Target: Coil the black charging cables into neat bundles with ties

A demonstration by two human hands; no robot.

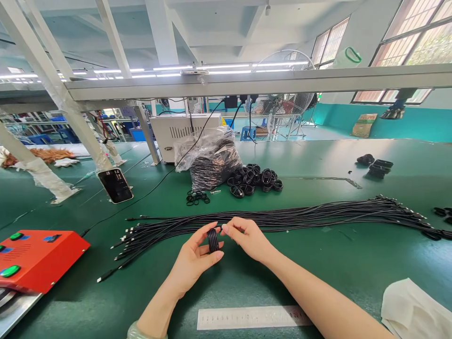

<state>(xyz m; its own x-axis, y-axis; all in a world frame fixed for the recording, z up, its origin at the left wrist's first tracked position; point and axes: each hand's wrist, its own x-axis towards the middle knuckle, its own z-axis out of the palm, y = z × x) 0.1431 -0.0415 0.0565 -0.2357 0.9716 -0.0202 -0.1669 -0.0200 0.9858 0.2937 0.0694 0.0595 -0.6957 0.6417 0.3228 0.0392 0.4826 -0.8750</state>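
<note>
Green tabletop [353, 268], teal-walled room [420, 125]: one phone [115, 185], one ruler [252, 318], one red machine [38, 256], one cable bundle [282, 219], one black coil [213, 240] pinched by the left hand [194, 256], the right hand [249, 238] beside it, grip unclear.

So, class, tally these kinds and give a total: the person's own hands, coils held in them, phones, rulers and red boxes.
Hands: 2 (left hand, right hand)
Held black coil: 1
Phone: 1
Ruler: 1
Red box: 1
Total: 6
</note>
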